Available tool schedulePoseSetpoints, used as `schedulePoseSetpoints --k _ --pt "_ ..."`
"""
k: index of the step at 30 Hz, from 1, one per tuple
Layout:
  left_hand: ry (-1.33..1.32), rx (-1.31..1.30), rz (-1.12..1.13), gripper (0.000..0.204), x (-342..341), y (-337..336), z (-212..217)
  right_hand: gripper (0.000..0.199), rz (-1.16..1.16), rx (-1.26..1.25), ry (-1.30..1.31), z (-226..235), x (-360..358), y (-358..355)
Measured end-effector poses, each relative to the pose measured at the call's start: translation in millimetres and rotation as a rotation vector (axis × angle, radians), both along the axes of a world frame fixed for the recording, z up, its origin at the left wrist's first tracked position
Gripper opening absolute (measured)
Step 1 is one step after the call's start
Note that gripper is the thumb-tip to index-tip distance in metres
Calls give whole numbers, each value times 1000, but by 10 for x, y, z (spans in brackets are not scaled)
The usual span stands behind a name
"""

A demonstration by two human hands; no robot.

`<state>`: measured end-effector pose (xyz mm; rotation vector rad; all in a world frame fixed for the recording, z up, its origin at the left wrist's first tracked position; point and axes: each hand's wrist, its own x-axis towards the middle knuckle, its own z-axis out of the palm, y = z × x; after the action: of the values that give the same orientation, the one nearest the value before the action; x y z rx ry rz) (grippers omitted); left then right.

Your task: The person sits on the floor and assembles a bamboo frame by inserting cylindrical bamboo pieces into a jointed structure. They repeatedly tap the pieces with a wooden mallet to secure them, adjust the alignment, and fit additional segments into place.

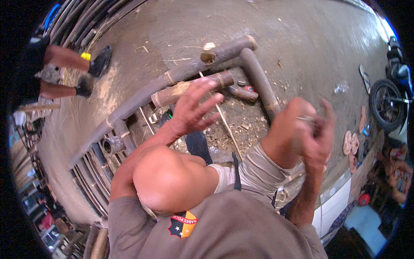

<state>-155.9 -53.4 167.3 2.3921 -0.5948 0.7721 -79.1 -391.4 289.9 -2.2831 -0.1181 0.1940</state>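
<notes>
My left hand (197,107) is open above the floor, fingers spread, with nothing in it. Just beyond it lies a short bamboo piece (160,97) with a pale shaved patch. A thin stick (227,126) slants past its fingertips toward my lap. My right hand (314,140) is raised beside my right knee, blurred, its fingers mostly curled. A small pale strip (305,118) shows at those fingers, too smeared to name. Farther off, a long brown bamboo pole (142,97) with a cut hole runs diagonally, meeting another bamboo pole (260,82) on the right.
Wood chips (246,126) litter the floor between the poles. A bamboo frame with slats (92,177) lies at left. Another person's legs (67,58) stand at far left. Sandals (351,142) and a wheel (386,105) are at right.
</notes>
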Motion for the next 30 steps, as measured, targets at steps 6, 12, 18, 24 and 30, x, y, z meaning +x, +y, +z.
schedulePoseSetpoints --k 6,12,18,24,30 --pt "367 66 -127 76 -132 -51 -105 81 560 268 278 -903 -92 1289" --pt "843 -413 428 73 -1215 304 -568 67 671 -25 211 -1552 288 1898" --pt "692 -1026 1226 54 -2053 501 -659 92 1010 -538 -335 -2237 469 2343" --pt "-386 -1047 1702 34 -3110 2032 -520 98 1023 -771 -397 -2486 604 2635" --pt "-811 -1291 1466 28 -3487 2903 -850 84 1044 -801 -327 -2584 731 2795"
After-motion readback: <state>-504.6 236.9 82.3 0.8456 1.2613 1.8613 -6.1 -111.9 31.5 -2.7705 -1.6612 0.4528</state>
